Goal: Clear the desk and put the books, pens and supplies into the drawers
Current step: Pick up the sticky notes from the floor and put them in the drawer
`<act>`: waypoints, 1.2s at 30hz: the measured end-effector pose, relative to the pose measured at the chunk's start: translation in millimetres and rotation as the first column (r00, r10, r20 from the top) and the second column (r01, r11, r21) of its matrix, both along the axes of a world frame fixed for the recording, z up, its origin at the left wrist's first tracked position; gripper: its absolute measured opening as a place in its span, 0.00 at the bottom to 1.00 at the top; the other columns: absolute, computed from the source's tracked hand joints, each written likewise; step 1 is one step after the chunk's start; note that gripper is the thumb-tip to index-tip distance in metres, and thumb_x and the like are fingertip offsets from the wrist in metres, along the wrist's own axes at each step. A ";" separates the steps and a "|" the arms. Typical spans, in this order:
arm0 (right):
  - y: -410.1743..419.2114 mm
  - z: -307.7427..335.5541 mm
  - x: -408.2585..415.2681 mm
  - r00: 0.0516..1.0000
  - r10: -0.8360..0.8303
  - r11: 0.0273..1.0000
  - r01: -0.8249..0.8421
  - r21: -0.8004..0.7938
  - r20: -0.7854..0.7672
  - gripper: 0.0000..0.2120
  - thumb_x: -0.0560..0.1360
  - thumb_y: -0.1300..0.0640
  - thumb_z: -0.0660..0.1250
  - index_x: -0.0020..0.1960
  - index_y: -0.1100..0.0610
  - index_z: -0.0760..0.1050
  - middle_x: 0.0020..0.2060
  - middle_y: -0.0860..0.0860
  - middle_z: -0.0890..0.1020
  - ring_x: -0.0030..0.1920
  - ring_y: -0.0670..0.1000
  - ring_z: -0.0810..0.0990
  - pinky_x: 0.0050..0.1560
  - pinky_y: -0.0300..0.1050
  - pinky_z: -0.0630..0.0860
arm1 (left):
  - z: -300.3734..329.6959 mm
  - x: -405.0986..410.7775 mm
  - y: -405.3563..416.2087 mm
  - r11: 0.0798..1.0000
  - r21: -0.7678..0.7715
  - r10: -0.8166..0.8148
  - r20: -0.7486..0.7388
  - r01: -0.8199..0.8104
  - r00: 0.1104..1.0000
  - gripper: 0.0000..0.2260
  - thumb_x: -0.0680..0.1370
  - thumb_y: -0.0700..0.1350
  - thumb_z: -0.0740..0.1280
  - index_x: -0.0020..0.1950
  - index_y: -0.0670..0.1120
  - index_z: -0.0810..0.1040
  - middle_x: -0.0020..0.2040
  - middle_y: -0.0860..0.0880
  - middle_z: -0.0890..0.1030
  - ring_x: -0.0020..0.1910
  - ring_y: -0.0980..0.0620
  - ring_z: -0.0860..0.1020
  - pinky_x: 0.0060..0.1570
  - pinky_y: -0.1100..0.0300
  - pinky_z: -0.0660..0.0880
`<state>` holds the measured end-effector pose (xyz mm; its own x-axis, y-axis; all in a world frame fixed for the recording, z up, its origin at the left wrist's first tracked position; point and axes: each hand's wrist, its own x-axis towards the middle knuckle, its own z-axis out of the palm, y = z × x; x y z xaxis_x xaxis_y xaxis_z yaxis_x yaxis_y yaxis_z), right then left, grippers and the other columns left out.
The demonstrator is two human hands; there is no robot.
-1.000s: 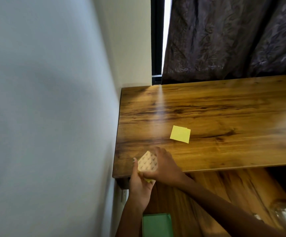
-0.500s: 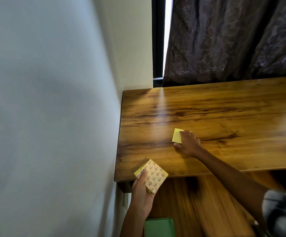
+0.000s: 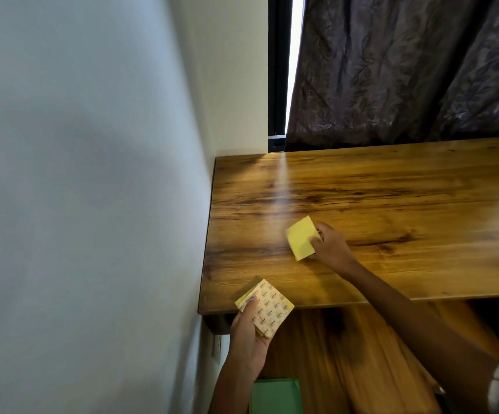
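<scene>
On the desk (image 3: 391,204), right hand (image 3: 330,249) grips a plain yellow pad (image 3: 300,236).

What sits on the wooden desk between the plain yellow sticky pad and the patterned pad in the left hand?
Nothing: in the head view, only bare wooden desk lies between the plain yellow sticky pad and the patterned pad in the left hand.

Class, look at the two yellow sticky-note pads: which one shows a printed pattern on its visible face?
The pad in the left hand, the patterned pad at the desk's near corner. The plain yellow pad, in the right hand's grip, shows no print.
</scene>
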<state>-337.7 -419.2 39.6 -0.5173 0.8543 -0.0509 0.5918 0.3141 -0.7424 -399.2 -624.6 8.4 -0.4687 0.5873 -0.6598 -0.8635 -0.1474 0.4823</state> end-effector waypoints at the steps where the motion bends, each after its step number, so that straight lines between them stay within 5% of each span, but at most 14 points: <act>1: -10.7 4.9 2.7 0.993 0.009 0.988 -0.028 -0.155 -0.121 0.13 0.77 0.64 0.61 0.62 0.62 0.70 0.56 0.60 0.79 0.53 0.57 0.79 0.51 0.54 0.79 | -1.0 0.1 0.8 1.000 0.003 0.002 0.000 -0.002 1.000 0.14 0.80 0.40 0.61 0.66 0.40 0.70 0.54 0.39 0.80 0.52 0.43 0.78 0.50 0.48 0.76; 3: -35.4 12.8 11.9 0.954 0.027 0.903 -0.152 -0.402 -0.300 0.09 0.76 0.65 0.64 0.57 0.59 0.72 0.52 0.59 0.81 0.47 0.52 0.82 0.42 0.48 0.82 | -2.3 1.0 1.3 1.000 0.017 -0.004 -0.012 0.004 1.000 0.16 0.80 0.42 0.60 0.67 0.40 0.69 0.57 0.39 0.79 0.54 0.43 0.78 0.51 0.49 0.76; 6: -68.3 11.5 25.9 0.923 0.048 0.791 -0.269 -0.550 -0.382 0.09 0.75 0.64 0.66 0.54 0.57 0.74 0.45 0.54 0.83 0.41 0.47 0.83 0.34 0.39 0.80 | 0.1 4.0 2.8 0.998 0.052 -0.019 -0.051 0.022 0.999 0.18 0.80 0.48 0.60 0.68 0.42 0.70 0.61 0.39 0.78 0.57 0.43 0.78 0.47 0.51 0.79; 12: -87.4 -23.6 45.1 0.964 0.266 0.931 -0.256 -0.259 0.004 0.21 0.71 0.53 0.72 0.61 0.53 0.70 0.50 0.47 0.73 0.51 0.47 0.74 0.49 0.42 0.75 | -7.1 19.7 9.1 0.985 -0.143 -0.126 -0.212 0.097 0.969 0.18 0.77 0.47 0.67 0.65 0.44 0.72 0.55 0.41 0.81 0.51 0.45 0.80 0.41 0.54 0.78; 15: -88.0 -24.3 53.4 0.958 0.286 0.919 -0.271 -0.286 0.011 0.25 0.74 0.51 0.68 0.67 0.53 0.64 0.59 0.49 0.68 0.60 0.48 0.70 0.59 0.45 0.73 | -8.0 32.5 16.3 0.980 -0.174 -0.149 -0.328 0.095 0.933 0.15 0.76 0.42 0.68 0.63 0.44 0.73 0.52 0.43 0.82 0.46 0.48 0.81 0.41 0.55 0.77; 17: -88.2 -18.2 56.7 0.949 0.308 0.889 -0.310 -0.336 -0.062 0.21 0.78 0.55 0.63 0.68 0.53 0.62 0.60 0.49 0.72 0.57 0.46 0.73 0.50 0.37 0.73 | -1.2 38.2 26.1 0.980 -0.171 -0.167 -0.438 0.101 0.883 0.14 0.76 0.43 0.68 0.61 0.45 0.74 0.52 0.44 0.82 0.47 0.48 0.81 0.43 0.56 0.78; 21: -78.0 -9.6 60.9 0.946 0.209 0.933 -0.269 -0.239 -0.250 0.12 0.79 0.57 0.61 0.61 0.55 0.64 0.50 0.45 0.75 0.49 0.42 0.75 0.44 0.34 0.73 | 18.0 41.2 51.1 0.979 -0.168 -0.202 -0.752 0.114 0.628 0.08 0.76 0.43 0.69 0.54 0.49 0.76 0.49 0.48 0.82 0.46 0.54 0.81 0.39 0.69 0.75; 26: -60.3 -15.2 63.8 0.968 0.141 0.967 -0.179 -0.181 -0.207 0.12 0.78 0.60 0.60 0.61 0.57 0.63 0.50 0.52 0.77 0.51 0.51 0.78 0.52 0.53 0.76 | 11.1 32.0 77.5 0.952 -0.273 -0.306 -0.885 0.140 0.351 0.13 0.74 0.43 0.71 0.54 0.56 0.73 0.54 0.51 0.78 0.52 0.54 0.77 0.40 0.72 0.72; 30: -47.5 -36.3 66.4 0.983 0.181 0.982 -0.181 -0.051 -0.012 0.15 0.76 0.64 0.60 0.61 0.56 0.65 0.55 0.52 0.77 0.58 0.52 0.73 0.62 0.53 0.67 | -6.6 37.7 81.5 0.932 -0.292 -0.358 -0.838 0.216 0.411 0.21 0.74 0.37 0.70 0.63 0.49 0.69 0.59 0.48 0.73 0.54 0.56 0.74 0.38 0.73 0.74; 36: -43.5 -48.6 61.8 0.989 0.134 0.991 -0.134 -0.010 0.063 0.15 0.80 0.57 0.55 0.66 0.56 0.64 0.61 0.52 0.71 0.64 0.52 0.66 0.64 0.51 0.61 | -15.9 33.4 80.1 0.908 -0.360 -0.416 -0.833 0.214 0.364 0.13 0.79 0.38 0.63 0.62 0.48 0.68 0.53 0.48 0.77 0.51 0.53 0.77 0.41 0.69 0.74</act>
<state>-276.0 -462.7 -9.0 -0.6227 0.7771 -0.0916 0.5903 0.3897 -0.7069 -365.8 -544.5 -7.5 -0.6429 0.7597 -0.0977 0.0912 0.2026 0.9750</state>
